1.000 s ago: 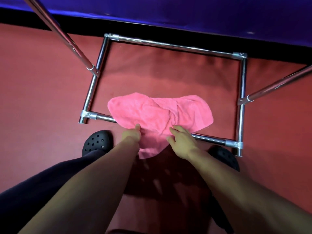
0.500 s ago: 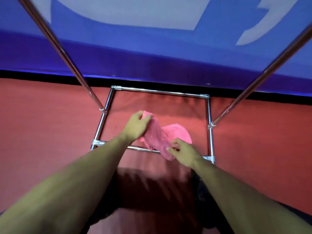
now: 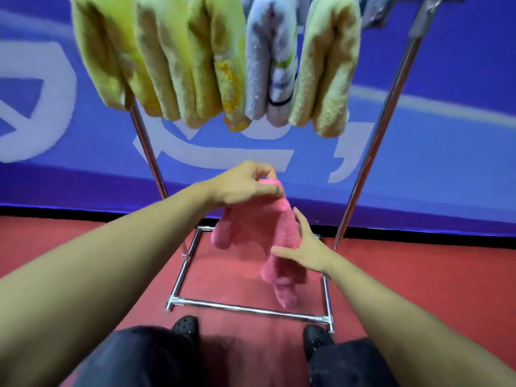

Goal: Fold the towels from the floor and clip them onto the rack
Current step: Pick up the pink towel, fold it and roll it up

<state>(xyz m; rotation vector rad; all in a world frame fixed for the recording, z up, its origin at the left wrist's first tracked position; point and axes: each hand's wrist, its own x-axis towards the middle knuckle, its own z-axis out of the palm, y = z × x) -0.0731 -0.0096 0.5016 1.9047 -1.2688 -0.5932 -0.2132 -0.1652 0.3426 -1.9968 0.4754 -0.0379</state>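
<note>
The pink towel [image 3: 251, 230] hangs crumpled in the air above the base frame of the metal rack [image 3: 245, 310], off the red floor [image 3: 418, 275]. The left hand [image 3: 243, 182] pinches its top corner, and the right hand [image 3: 303, 247], fingers spread wide, lies flat against its lower side. Above them, folded yellow towels [image 3: 173, 60] and a pale patterned towel [image 3: 272, 60] hang in a row before the blue wall [image 3: 446, 135].
</note>
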